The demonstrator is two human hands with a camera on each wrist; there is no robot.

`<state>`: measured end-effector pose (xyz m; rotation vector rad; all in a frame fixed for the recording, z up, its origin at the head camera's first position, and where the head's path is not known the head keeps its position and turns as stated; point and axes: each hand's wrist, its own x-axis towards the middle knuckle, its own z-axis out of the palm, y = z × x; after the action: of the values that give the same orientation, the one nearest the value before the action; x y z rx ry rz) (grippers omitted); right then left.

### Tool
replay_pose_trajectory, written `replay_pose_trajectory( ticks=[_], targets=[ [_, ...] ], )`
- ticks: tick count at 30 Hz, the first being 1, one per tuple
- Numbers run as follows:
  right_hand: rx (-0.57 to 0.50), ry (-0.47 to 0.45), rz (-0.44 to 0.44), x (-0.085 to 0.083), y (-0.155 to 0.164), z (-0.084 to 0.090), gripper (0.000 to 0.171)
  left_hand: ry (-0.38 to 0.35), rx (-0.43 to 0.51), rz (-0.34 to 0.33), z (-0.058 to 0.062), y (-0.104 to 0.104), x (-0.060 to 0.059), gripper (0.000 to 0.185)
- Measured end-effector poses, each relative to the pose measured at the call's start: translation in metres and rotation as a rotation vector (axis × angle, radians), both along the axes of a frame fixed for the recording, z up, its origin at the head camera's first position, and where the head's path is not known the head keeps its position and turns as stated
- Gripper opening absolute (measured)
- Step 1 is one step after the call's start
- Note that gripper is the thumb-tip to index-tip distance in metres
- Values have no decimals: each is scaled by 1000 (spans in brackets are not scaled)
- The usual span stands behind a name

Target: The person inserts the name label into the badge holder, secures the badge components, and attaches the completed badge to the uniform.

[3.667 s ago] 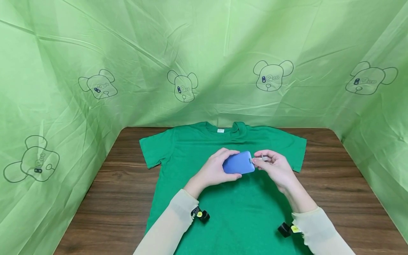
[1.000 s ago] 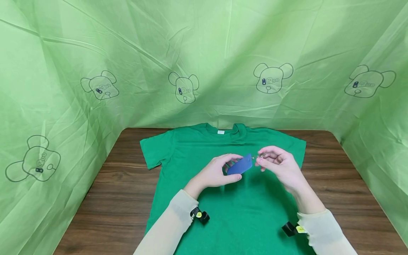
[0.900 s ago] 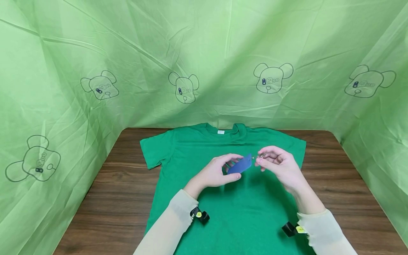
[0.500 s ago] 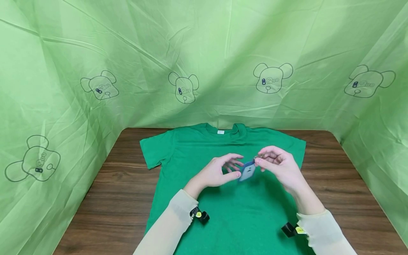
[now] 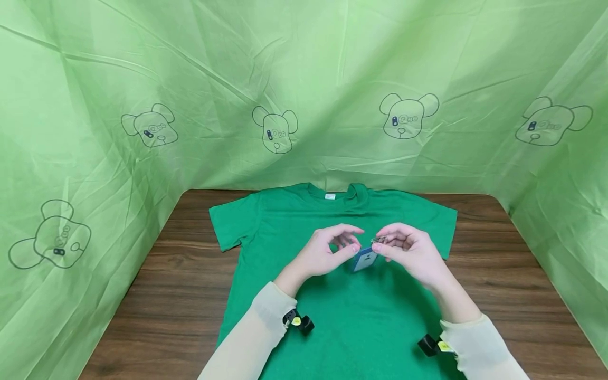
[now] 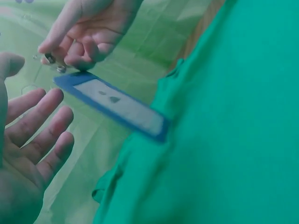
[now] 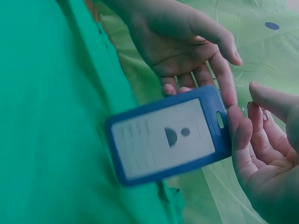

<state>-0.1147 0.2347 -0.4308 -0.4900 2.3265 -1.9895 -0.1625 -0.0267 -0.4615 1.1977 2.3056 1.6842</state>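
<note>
A blue ID badge holder (image 7: 205, 165) with a white card inside hangs tilted over the green T-shirt (image 5: 323, 316); its card side faces the person. My right hand (image 5: 412, 256) pinches the small metal clip (image 5: 377, 240) at the holder's slotted end between thumb and forefinger. Just left of the badge is my left hand (image 5: 330, 250), fingers loosely bent and parted, gripping nothing. In the left wrist view the left fingers (image 6: 46, 135) stand apart from the holder's edge. The right wrist view shows the left hand behind the badge, its fingertips partly hidden by it.
The T-shirt lies spread on a dark wooden table (image 5: 171, 295), collar toward the back. Light green cloth (image 5: 332, 63) with printed bear heads walls the table at the back and both sides. Each wrist wears a small black camera (image 5: 429, 345).
The left hand gripped the holder earlier and has let go. The badge has turned from its plain blue back to its card side and hangs from the clip in the right hand.
</note>
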Motion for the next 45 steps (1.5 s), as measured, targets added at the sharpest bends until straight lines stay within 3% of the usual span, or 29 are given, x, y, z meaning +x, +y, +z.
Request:
replay_pose_trajectory(
  ticks=[9, 30, 38, 45],
  targets=[
    [9, -10, 19, 2, -3, -1, 22, -7, 53, 6, 3, 1, 2, 24],
    [48, 2, 41, 4, -7, 1, 21, 2, 46, 55, 1, 4, 3, 17],
    [47, 4, 43, 5, -10, 0, 20, -5, 49, 30, 8, 6, 7, 18],
    [53, 26, 36, 5, -11, 1, 20, 0, 55, 54, 10, 6, 8, 16]
  ],
)
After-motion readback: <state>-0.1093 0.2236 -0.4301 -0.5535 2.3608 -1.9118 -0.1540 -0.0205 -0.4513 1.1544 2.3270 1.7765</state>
